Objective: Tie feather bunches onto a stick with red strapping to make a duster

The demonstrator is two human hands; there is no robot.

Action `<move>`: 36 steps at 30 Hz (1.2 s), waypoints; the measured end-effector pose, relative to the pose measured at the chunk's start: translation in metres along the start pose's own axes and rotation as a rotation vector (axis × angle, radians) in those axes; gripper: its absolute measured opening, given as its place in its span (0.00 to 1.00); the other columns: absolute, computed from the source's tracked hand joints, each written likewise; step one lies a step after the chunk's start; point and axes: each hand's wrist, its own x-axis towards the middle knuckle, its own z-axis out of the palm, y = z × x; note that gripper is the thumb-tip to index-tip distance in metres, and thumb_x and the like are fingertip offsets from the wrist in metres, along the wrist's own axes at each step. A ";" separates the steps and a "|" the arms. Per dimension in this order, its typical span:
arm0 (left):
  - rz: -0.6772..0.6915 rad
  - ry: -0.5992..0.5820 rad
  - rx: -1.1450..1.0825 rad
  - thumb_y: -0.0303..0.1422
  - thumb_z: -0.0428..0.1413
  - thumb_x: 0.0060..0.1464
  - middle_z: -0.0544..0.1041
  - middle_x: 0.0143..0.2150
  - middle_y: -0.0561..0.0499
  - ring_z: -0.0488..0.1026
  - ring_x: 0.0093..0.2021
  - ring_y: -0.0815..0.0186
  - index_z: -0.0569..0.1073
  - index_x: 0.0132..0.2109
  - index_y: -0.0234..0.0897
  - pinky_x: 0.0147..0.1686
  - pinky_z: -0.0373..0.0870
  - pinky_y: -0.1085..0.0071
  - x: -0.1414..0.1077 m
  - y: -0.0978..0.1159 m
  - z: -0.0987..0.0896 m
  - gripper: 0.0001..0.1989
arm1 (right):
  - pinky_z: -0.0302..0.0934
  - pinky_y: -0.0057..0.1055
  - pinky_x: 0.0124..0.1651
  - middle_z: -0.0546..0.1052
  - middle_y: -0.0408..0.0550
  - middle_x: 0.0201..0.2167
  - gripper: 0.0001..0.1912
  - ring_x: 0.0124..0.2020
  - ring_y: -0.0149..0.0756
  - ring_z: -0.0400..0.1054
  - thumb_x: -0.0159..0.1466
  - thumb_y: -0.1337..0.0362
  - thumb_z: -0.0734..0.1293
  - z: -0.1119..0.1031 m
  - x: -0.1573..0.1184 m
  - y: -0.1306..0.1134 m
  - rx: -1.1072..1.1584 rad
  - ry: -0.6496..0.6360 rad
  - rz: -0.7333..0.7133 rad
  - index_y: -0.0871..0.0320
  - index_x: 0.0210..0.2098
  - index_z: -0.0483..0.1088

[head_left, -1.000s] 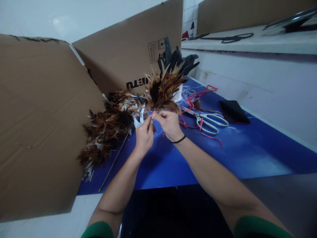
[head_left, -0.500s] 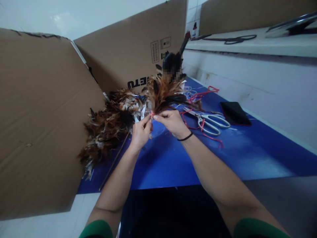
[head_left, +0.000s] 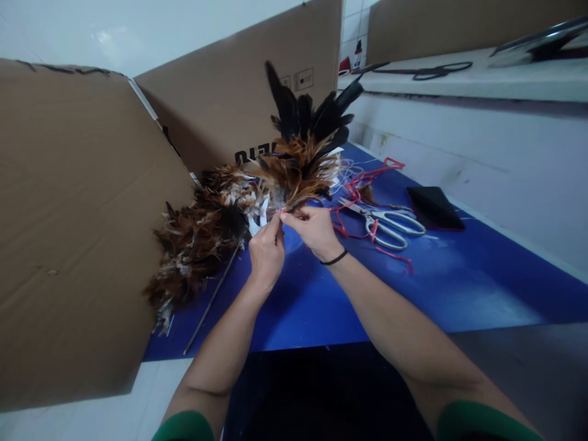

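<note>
A feather bundle (head_left: pixel 298 165), brown below with long black feathers fanned out on top, stands upright at my fingertips. My left hand (head_left: pixel 267 251) is closed, pinching its narrow base from the left. From the other side my right hand (head_left: pixel 320 233), a black band on its wrist, is also closed, thumb and forefinger pressed at the same base. A bit of red string (head_left: pixel 282 212) shows between the fingertips; how it runs under them is hidden. More red string (head_left: pixel 353 190) lies just past my right hand, beside white-handled scissors (head_left: pixel 383 223).
Left of my hands lies a heap of brown feathers (head_left: pixel 190 245), with a thin stick (head_left: pixel 211 303) nearby. Cardboard panels (head_left: pixel 68 233) wall the blue table (head_left: pixel 303 306) at left and back. A black flat object (head_left: pixel 435 208) is at right; a ledge (head_left: pixel 505 79) holds dark scissors (head_left: pixel 443 70).
The feather bundle has turned in my fingers: its dark tips, earlier leaning right, now spread upright in a fan. Both hands stay at the base, with my right wrist slightly further left.
</note>
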 end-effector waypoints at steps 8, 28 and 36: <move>-0.202 -0.049 -0.382 0.34 0.49 0.61 0.77 0.30 0.50 0.70 0.24 0.72 0.73 0.53 0.38 0.29 0.68 0.74 -0.001 0.010 -0.002 0.16 | 0.50 0.26 0.24 0.64 0.39 0.15 0.13 0.20 0.26 0.55 0.49 0.60 0.68 0.005 -0.001 0.002 0.155 0.048 0.029 0.58 0.15 0.62; -0.498 -0.104 -0.838 0.43 0.58 0.52 0.73 0.23 0.53 0.62 0.16 0.77 0.77 0.38 0.31 0.14 0.57 0.79 -0.001 -0.001 0.003 0.17 | 0.60 0.29 0.31 0.76 0.45 0.20 0.08 0.24 0.30 0.66 0.49 0.61 0.70 -0.003 0.003 0.004 0.054 -0.041 0.073 0.60 0.20 0.74; -0.597 -0.070 -0.837 0.42 0.62 0.46 0.76 0.24 0.52 0.68 0.18 0.74 0.75 0.36 0.31 0.18 0.69 0.75 0.001 0.012 0.000 0.17 | 0.55 0.27 0.28 0.72 0.43 0.16 0.11 0.21 0.28 0.61 0.51 0.61 0.68 0.000 -0.001 0.000 0.071 -0.074 0.070 0.60 0.17 0.71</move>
